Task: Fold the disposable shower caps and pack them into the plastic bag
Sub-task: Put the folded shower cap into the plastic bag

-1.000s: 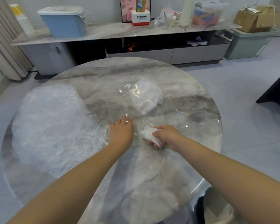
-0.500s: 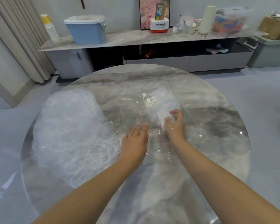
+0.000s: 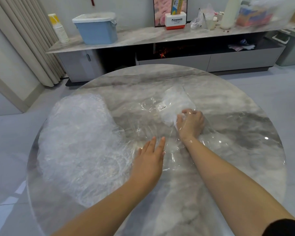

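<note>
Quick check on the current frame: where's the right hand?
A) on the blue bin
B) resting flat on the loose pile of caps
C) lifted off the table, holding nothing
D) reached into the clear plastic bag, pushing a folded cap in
D: the right hand sits under the glossy film of the clear plastic bag, fingers curled on the white folded shower cap inside; the left hand lies flat at the bag's mouth.

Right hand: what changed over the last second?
The right hand, gripping a folded cap, moved forward from the bag's mouth into the plastic bag, up against the caps already packed. The left hand stays flat on the bag's opening; the loose cap pile is unmoved.
</note>
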A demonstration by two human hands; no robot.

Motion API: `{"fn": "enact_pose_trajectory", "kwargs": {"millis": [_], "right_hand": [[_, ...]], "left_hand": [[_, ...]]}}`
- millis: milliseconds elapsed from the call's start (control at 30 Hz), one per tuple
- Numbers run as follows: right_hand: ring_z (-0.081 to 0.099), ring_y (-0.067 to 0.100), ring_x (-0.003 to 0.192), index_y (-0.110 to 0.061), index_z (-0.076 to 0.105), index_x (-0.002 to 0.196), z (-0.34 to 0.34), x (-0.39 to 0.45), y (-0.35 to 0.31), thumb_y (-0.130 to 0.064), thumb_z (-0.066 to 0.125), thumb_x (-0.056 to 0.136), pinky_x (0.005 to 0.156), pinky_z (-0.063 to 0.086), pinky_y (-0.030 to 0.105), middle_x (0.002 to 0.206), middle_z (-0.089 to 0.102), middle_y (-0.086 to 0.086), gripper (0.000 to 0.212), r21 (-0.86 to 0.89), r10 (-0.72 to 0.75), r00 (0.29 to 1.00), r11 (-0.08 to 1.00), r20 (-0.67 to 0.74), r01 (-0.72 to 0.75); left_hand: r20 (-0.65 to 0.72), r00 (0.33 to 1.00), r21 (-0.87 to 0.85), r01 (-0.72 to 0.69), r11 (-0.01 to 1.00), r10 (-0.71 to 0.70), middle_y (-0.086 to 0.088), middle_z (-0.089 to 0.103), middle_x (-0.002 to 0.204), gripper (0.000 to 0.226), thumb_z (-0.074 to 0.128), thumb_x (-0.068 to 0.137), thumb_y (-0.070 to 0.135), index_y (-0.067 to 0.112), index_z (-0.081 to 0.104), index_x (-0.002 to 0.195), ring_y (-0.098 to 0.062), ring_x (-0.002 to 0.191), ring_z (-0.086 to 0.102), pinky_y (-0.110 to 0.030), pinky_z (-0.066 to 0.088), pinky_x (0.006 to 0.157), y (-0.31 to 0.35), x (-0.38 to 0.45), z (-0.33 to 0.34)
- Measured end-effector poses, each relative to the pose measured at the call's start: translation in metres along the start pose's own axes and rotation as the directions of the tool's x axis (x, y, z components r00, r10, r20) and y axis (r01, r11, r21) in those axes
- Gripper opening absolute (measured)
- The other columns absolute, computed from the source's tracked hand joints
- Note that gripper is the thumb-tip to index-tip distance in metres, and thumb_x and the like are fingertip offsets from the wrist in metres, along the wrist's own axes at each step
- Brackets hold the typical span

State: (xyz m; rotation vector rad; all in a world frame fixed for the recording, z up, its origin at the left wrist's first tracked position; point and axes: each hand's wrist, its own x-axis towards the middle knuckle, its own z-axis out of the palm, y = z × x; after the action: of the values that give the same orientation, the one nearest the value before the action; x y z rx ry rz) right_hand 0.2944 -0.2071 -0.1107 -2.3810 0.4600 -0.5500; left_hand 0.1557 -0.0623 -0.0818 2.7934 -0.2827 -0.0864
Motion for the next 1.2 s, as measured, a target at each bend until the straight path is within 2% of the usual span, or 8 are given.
{"fn": "enact_pose_trajectory", "kwargs": {"millis": [100, 233, 333, 467, 667, 867, 1000, 1200], "right_hand": [[0.046, 0.03, 0.111, -0.021, 0.062, 0.106, 0.002, 0.002, -0.002, -0.034, 0.054, 0.089, 0.09, 0.032, 0.038, 0.115, 0.05, 0.01, 0.022, -0.168, -0.008, 1.0, 0.986, -0.008, 0.007], [0.041, 0.03, 0.119, -0.02, 0.049, 0.13, -0.001, -0.007, 0.001, -0.033, 0.045, 0.094, 0.098, 0.028, 0.04, 0.129, 0.045, 0.011, 0.038, -0.192, -0.013, 0.996, 0.981, 0.09, 0.03], [0.03, 0.033, 0.133, -0.014, 0.023, 0.149, -0.014, -0.023, 0.008, -0.034, 0.04, 0.097, 0.108, 0.021, 0.042, 0.149, 0.028, 0.014, 0.058, -0.191, -0.012, 0.984, 0.98, 0.179, 0.047], [0.006, 0.031, 0.145, -0.004, -0.002, 0.151, -0.043, -0.048, 0.016, -0.035, 0.032, 0.1, 0.117, 0.003, 0.039, 0.159, -0.001, 0.015, 0.069, -0.208, -0.083, 0.918, 0.962, 0.388, 0.175], [0.009, 0.032, 0.144, 0.0, -0.001, 0.15, -0.103, -0.081, 0.007, -0.036, 0.034, 0.1, 0.115, 0.013, 0.037, 0.158, 0.0, 0.018, 0.071, -0.294, -0.087, 0.802, 0.902, 0.592, 0.315], [0.021, 0.032, 0.14, -0.004, 0.004, 0.15, -0.171, -0.115, 0.003, -0.036, 0.036, 0.099, 0.111, 0.023, 0.038, 0.157, 0.01, 0.016, 0.068, -0.31, -0.124, 0.667, 0.813, 0.734, 0.493], [0.016, 0.029, 0.143, -0.01, 0.002, 0.152, -0.206, -0.141, 0.004, -0.032, 0.039, 0.098, 0.115, 0.019, 0.037, 0.158, 0.005, 0.014, 0.069, -0.243, -0.223, 0.581, 0.749, 0.783, 0.616], [0.015, 0.03, 0.143, -0.017, 0.005, 0.152, -0.207, -0.164, 0.011, -0.029, 0.041, 0.096, 0.115, 0.018, 0.037, 0.158, 0.004, 0.016, 0.067, -0.222, -0.21, 0.517, 0.726, 0.83, 0.651]], "left_hand": [[0.003, 1.0, 0.004, 0.007, 1.0, -0.007, -0.005, 0.014, 0.159, 0.057, 0.003, 0.097, 0.047, 0.029, 0.009, 0.151, -0.022, 0.145, 0.016, -0.043, 0.019, 0.116, 0.003, 0.0, -0.004], [0.035, 0.998, 0.056, 0.042, 0.998, -0.044, -0.007, 0.009, 0.159, 0.05, 0.02, 0.104, 0.033, 0.028, 0.006, 0.152, -0.022, 0.145, 0.014, -0.042, 0.018, 0.116, 0.0, 0.004, -0.009], [0.024, 0.998, 0.099, 0.064, 0.993, -0.066, -0.011, 0.009, 0.159, 0.05, 0.019, 0.104, 0.033, 0.027, 0.006, 0.152, -0.026, 0.144, 0.017, -0.044, 0.018, 0.115, -0.003, 0.009, -0.012], [0.042, 0.996, 0.186, 0.063, 0.98, -0.072, -0.015, 0.008, 0.158, 0.051, 0.02, 0.104, 0.035, 0.027, 0.005, 0.152, -0.03, 0.142, 0.02, -0.045, 0.017, 0.114, -0.003, 0.013, -0.014], [0.157, 0.986, 0.144, 0.037, 0.989, -0.059, -0.017, 0.004, 0.158, 0.06, 0.032, 0.101, 0.034, 0.024, 0.003, 0.152, -0.033, 0.144, 0.014, -0.045, 0.019, 0.114, 0.006, -0.004, -0.027], [0.134, 0.991, 0.125, 0.013, 0.992, -0.03, -0.014, 0.022, 0.153, 0.048, 0.037, 0.098, 0.025, 0.017, 0.032, 0.145, -0.031, 0.136, 0.03, -0.04, 0.026, 0.11, 0.023, -0.039, -0.05], [0.121, 0.988, 0.233, 0.067, 0.97, -0.097, -0.011, 0.042, 0.135, 0.041, 0.039, 0.096, 0.024, 0.013, 0.043, 0.135, -0.028, 0.119, 0.044, -0.036, 0.036, 0.096, 0.027, -0.063, -0.054], [0.151, 0.96, 0.432, 0.152, 0.889, -0.237, -0.009, 0.044, 0.123, 0.037, 0.049, 0.092, 0.025, 0.011, 0.041, 0.125, -0.025, 0.112, 0.046, -0.03, 0.036, 0.081, -0.001, -0.09, -0.045]]}}
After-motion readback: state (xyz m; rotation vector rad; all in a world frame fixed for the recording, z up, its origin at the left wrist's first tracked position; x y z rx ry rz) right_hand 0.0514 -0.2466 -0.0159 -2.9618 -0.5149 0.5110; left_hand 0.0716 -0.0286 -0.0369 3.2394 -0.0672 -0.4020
